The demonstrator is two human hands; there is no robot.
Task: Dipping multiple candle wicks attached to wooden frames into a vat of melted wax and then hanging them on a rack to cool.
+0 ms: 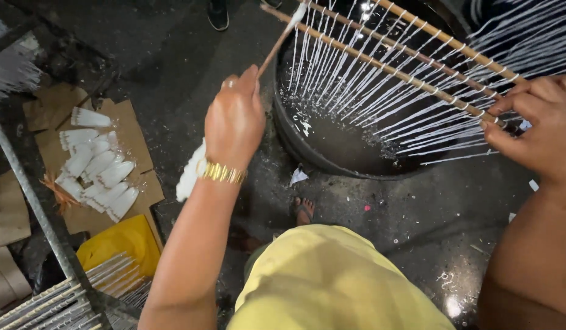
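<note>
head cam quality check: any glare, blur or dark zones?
Head view: glare on the liquid in the black tub and on the wet floor at lower right; upper left corner is dark with detail lost; left hand and right hand are lit and fairly sharp; white strings look slightly soft.

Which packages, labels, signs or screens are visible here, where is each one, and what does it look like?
No labels, signs or screens are visible.
Flattened cardboard: on the floor at left, brown, under white wax pieces.
Yellow bag-like thing: lower left, beside the cardboard; its kind is unclear.
Both hands, left hand and right hand, hold wooden rods, not packaging.
</note>
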